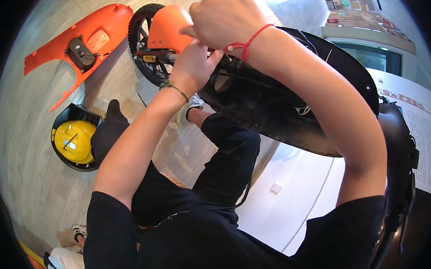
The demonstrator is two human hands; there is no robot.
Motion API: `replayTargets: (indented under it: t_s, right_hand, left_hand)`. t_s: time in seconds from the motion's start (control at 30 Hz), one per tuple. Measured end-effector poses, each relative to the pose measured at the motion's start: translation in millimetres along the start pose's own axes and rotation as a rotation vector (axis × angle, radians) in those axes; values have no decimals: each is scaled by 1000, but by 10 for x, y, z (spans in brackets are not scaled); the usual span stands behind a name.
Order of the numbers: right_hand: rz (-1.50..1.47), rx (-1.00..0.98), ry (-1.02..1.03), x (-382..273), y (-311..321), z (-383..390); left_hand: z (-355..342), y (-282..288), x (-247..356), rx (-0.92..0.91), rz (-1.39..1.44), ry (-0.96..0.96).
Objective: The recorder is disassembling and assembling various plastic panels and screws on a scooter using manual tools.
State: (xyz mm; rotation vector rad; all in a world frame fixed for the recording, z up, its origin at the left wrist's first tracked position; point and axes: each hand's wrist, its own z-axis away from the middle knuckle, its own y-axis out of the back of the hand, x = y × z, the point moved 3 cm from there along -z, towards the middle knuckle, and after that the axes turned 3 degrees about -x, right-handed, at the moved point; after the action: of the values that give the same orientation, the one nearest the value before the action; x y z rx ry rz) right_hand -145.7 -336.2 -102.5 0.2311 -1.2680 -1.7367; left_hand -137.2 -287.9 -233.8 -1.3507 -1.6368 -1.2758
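A scooter's front end lies before me, with a black tyred wheel [138, 25], an orange mudguard [160, 24], a metal fork [163, 56] and a large black body panel [269, 122] with loose wires. My left hand [195, 66], green string bracelet on the wrist, is closed at the fork's inner end beside the mudguard. My right hand [225, 24], red string bracelet on the wrist, is over it, fingers curled. What either hand grips is hidden behind the fingers.
An orange scooter panel [102, 24] and a yellow helmet [71, 142] in a black holder lie on the floor [36, 165] at left. A white wall [274, 209] with a socket is at right. Another person's shoe [79, 232] shows at lower left.
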Motion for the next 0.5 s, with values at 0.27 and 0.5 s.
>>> replayTargets:
  t_s: [0.27,0.5]
  right_hand:
    - [114,-119,-218,-134,121,-92]
    - [-267,-519,43,161,56,-84]
  left_hand:
    - [19,38,46,-13,257,8]
    - [-15,-21,-9,-51,377,198]
